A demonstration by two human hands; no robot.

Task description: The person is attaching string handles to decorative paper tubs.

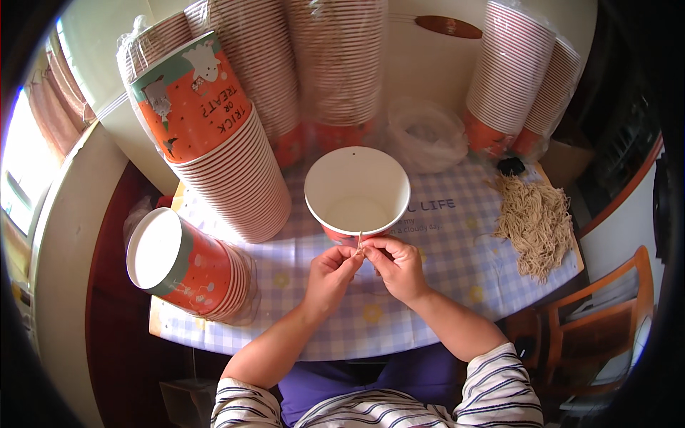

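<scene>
A paper bucket [357,182], white inside and orange outside, stands upright at the middle of the table with its mouth facing up. A small dark hole shows near its far rim. At the near rim hangs a thin pale string [360,237]. My left hand [331,275] pinches the string between thumb and fingertips. Close against it, my right hand [401,269] pinches the same string, the fingertips of both hands almost touching. The string's lower ends are hidden behind my fingers. To the right lies a loose bundle of beige strings [536,228].
Left of the bucket rise a tall stack of nested orange buckets [228,171] and a shorter tilted stack [196,267]. Plastic-wrapped stacks [335,64] line the back, with more wrapped buckets [510,71] at back right. A clear plastic bag [428,135] sits between. A checked cloth [321,335] covers the table.
</scene>
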